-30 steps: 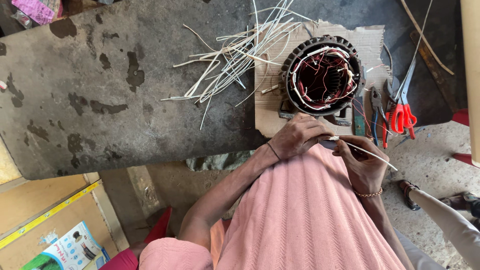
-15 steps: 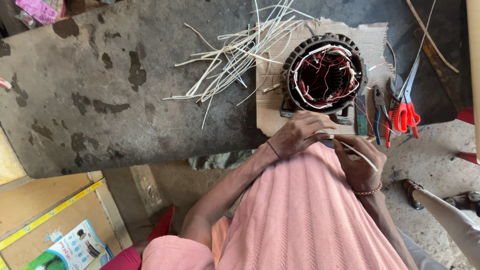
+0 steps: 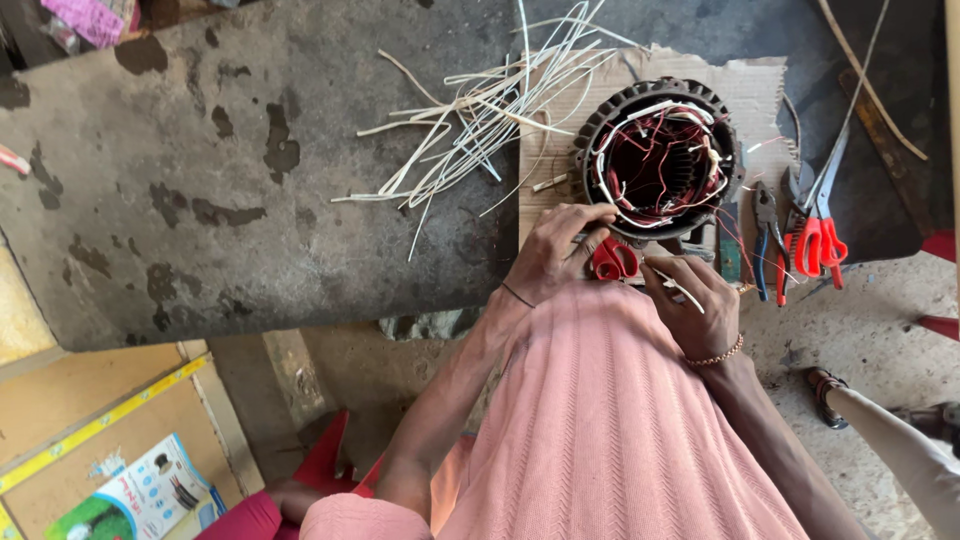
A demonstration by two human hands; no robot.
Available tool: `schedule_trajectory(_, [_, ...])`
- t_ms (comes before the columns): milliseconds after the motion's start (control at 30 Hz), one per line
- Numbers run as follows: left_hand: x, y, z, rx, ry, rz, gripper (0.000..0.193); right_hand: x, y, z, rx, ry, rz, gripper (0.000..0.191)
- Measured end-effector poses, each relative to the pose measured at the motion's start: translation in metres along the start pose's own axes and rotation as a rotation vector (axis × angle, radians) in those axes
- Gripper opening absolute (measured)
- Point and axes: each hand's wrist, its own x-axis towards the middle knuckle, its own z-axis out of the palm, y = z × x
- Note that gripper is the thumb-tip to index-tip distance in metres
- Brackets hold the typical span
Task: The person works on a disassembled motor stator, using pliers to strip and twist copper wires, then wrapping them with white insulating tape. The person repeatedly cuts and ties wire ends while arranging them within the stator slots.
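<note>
Left hand [image 3: 553,255] gripping the red scissor handles [image 3: 610,260] at the motor's [image 3: 660,160] near rim. Right hand [image 3: 692,305] just beside, pinching a white strip [image 3: 678,289]. More strips [image 3: 470,130] scattered beyond the left hand.

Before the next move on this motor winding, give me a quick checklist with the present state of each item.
1. Motor stator seated flat on the cardboard: ok.
2. Left hand steadying the stator at its near rim: ok, fingers touch the rim.
3. Right hand holding a thin white strip: ok, pinched between the fingers.
4. Red-handled tool between the hands within reach: ok; which hand grips it, cannot tell.
5. Spare white strips on the table: ok, piled left of the stator.
6. Scissors and pliers clear of the work: ok, lying to the right.
</note>
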Motion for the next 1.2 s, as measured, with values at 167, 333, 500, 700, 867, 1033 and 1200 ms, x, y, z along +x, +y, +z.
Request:
schedule_trajectory(167, [0.003,0.004,-0.011,-0.02,0.0,-0.061,0.028,0.0,0.016,0.012,-0.021,0.025,-0.046,0.01])
schedule_trajectory(333, [0.002,0.003,-0.008,-0.022,0.029,-0.068,0.026,0.008,0.042,0.029,0.045,-0.006,0.08,0.009])
schedule_trajectory(500, [0.001,-0.004,0.003,-0.097,0.037,-0.093,0.025,0.019,0.048,0.031,0.03,-0.047,0.116,0.01])
schedule_trajectory(700, [-0.001,-0.011,0.007,-0.123,0.036,-0.103,0.027,0.009,0.034,0.008,0.025,-0.011,0.047,0.014])
schedule_trajectory(867, [0.0,-0.01,0.007,-0.121,0.057,-0.085,0.026,0.008,0.04,0.015,-0.015,0.034,-0.053,0.011])
schedule_trajectory(1033, [0.006,-0.002,0.004,-0.128,0.038,-0.07,0.026,0.015,0.051,0.026,0.03,0.017,0.002,0.01])
schedule_trajectory(1200, [0.008,0.003,-0.001,-0.145,0.046,-0.055,0.026,0.014,0.052,0.027,-0.034,-0.023,-0.049,0.01])
